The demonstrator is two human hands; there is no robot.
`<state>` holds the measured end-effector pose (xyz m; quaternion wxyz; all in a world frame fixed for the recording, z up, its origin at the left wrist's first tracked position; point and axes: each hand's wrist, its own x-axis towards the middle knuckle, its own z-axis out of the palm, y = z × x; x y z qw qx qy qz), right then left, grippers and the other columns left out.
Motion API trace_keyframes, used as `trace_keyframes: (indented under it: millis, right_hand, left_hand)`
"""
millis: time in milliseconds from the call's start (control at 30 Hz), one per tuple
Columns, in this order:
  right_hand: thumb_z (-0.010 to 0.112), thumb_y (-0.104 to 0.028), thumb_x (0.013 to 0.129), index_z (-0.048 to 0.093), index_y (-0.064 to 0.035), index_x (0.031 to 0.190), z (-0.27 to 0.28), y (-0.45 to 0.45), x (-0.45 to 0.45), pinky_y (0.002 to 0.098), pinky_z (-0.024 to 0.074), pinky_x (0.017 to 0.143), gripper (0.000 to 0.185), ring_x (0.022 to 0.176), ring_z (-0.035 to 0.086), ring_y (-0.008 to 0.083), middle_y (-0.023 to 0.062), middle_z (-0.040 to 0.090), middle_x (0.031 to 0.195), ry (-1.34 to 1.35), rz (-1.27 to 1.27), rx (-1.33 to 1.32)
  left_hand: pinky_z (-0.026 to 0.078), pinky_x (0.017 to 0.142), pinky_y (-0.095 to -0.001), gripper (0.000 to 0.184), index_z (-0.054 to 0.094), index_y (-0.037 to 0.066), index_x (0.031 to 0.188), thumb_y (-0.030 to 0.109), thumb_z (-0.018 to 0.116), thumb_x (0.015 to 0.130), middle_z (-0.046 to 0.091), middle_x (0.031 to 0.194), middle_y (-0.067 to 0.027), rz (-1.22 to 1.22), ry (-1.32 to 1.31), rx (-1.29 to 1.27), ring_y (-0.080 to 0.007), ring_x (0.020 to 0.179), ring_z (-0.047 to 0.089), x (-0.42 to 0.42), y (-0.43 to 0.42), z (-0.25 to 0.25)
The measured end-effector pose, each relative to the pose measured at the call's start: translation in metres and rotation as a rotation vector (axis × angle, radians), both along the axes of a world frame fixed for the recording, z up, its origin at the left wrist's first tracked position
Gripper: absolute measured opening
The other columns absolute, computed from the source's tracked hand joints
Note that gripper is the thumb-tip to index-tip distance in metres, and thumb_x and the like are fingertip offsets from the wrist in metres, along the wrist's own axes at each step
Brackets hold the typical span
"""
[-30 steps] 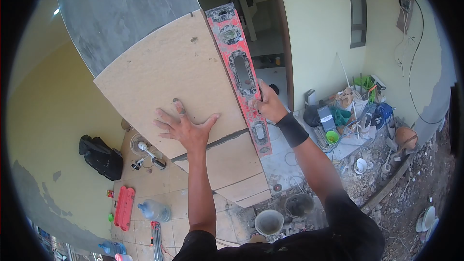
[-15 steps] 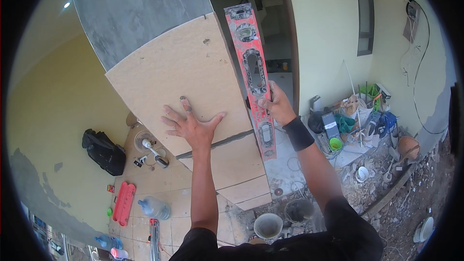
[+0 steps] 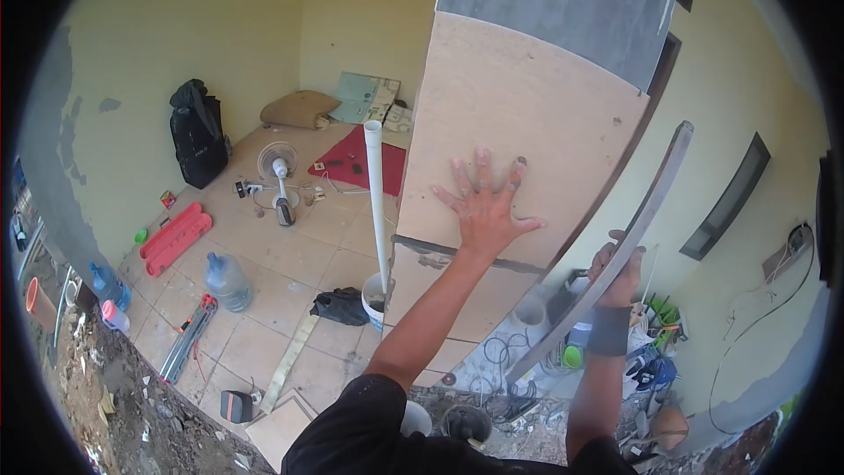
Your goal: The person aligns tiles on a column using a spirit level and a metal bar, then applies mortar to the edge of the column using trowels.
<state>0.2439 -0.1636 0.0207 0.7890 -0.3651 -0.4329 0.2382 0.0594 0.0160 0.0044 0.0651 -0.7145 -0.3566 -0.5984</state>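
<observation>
My left hand (image 3: 491, 215) lies flat with fingers spread on a large beige tile (image 3: 536, 88) on the face of a column. One fingertip has a dark covering. My right hand (image 3: 620, 268), with a dark wristband, is wrapped around a spirit level (image 3: 657, 198). The level is tilted and turned narrow edge toward me, apart from the tile's right side. A dark joint separates the large tile from a lower tile (image 3: 431, 286). Above it the column has bare grey plaster (image 3: 554, 0).
A white pipe (image 3: 375, 193) rises from a bucket (image 3: 373, 299) left of the column. On the tiled floor stand a fan (image 3: 281, 180), a water bottle (image 3: 229, 281), a tile cutter (image 3: 189, 339) and a red case (image 3: 176, 237). Rubble and tools lie at the lower right.
My view has swung left, showing more floor. The spirit level has turned from its broad face to its narrow edge and leans away from the column. My left hand still presses the tile.
</observation>
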Motion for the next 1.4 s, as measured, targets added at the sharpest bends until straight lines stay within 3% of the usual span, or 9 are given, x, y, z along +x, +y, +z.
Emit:
trace_keyframes:
  millis: [100,133,233,267,400,800,1133,1333,1400]
  right_hand:
    - [0.045,-0.072,0.09,0.051,-0.0027,0.12,-0.003,0.011,0.004,0.0249,0.0406,0.036,0.075,0.046,0.049,0.0137,0.002,0.046,0.061,-0.015,-0.048,0.02]
    - [0.054,-0.067,0.089,0.047,0.0014,0.128,-0.005,0.021,0.008,0.0216,0.0379,0.034,0.079,0.047,0.052,0.0133,0.0132,0.061,0.096,0.044,-0.119,0.099]
    - [0.044,-0.072,0.09,0.05,-0.0039,0.12,0.017,0.029,-0.031,0.0218,0.0423,0.034,0.074,0.045,0.051,0.0112,0.0209,0.062,0.113,-0.054,-0.298,0.029]
    - [0.044,-0.07,0.09,0.047,-0.0038,0.126,0.017,0.032,-0.031,0.0222,0.0443,0.035,0.076,0.045,0.053,0.0121,0.0243,0.05,0.136,-0.039,-0.26,0.021]
    - [0.043,-0.072,0.089,0.037,-0.0074,0.143,0.019,0.043,-0.051,0.0218,0.0439,0.037,0.084,0.049,0.052,0.0125,0.0216,0.049,0.138,-0.035,-0.272,0.055]
    - [0.054,-0.077,0.08,0.031,0.0016,0.144,0.032,0.047,-0.075,0.0222,0.0411,0.04,0.104,0.058,0.051,0.0129,0.0161,0.045,0.139,-0.14,-0.279,-0.044]
    - [0.058,-0.071,0.082,0.04,-0.0023,0.132,0.03,0.047,-0.065,0.0224,0.0441,0.04,0.087,0.06,0.055,0.0132,0.0181,0.047,0.138,-0.169,-0.233,0.01]
    - [0.057,-0.068,0.083,0.037,-0.0042,0.139,0.03,0.046,-0.062,0.025,0.0459,0.041,0.088,0.054,0.055,0.0136,0.0189,0.046,0.142,-0.174,-0.216,-0.012]
    - [0.055,-0.068,0.084,0.037,-0.0039,0.14,0.029,0.046,-0.056,0.0271,0.0463,0.042,0.087,0.054,0.055,0.0146,0.0198,0.046,0.143,-0.171,-0.172,-0.005]
  left_hand:
    - [0.002,0.089,-0.09,0.106,0.044,0.041,0.145,0.074,0.079,0.05,0.004,0.163,-0.018,-0.056,-0.031,-0.035,-0.0613,0.141,0.001,0.003,-0.003,0.001]
    - [0.002,0.089,-0.09,0.106,0.044,0.041,0.145,0.074,0.079,0.05,0.004,0.163,-0.018,-0.068,-0.037,-0.048,-0.0613,0.141,0.001,0.004,-0.003,0.0]
    - [0.002,0.089,-0.0904,0.105,0.043,0.045,0.145,0.072,0.079,0.05,0.006,0.163,-0.0164,-0.087,-0.068,-0.03,-0.0594,0.142,0.003,0.008,-0.002,-0.003]
    - [0.002,0.088,-0.0906,0.106,0.041,0.046,0.146,0.071,0.08,0.05,0.006,0.164,-0.0158,-0.095,-0.075,-0.026,-0.0589,0.142,0.003,0.01,-0.002,-0.003]
    - [0.003,0.087,-0.0913,0.11,0.035,0.048,0.148,0.068,0.082,0.05,0.008,0.164,-0.0144,-0.12,-0.095,-0.036,-0.0571,0.143,0.005,0.014,-0.003,-0.004]
    - [0.005,0.092,-0.0899,0.111,0.027,0.05,0.149,0.061,0.083,0.055,0.001,0.165,-0.0088,-0.172,-0.068,-0.087,-0.0498,0.146,-0.002,0.006,-0.009,0.006]
    - [0.003,0.091,-0.0909,0.112,0.028,0.049,0.149,0.062,0.084,0.052,0.001,0.164,-0.0097,-0.181,-0.075,-0.064,-0.0519,0.145,0.0,0.007,-0.006,0.005]
    - [-0.003,0.086,-0.0918,0.12,0.029,0.052,0.148,0.07,0.082,0.042,0.003,0.164,-0.015,-0.11,-0.027,-0.035,-0.0597,0.143,-0.002,0.008,0.0,0.005]
    - [-0.001,0.087,-0.0911,0.124,0.025,0.046,0.151,0.074,0.082,0.045,0.0,0.161,-0.0263,-0.057,0.02,0.029,-0.065,0.139,-0.003,0.002,0.005,0.007]
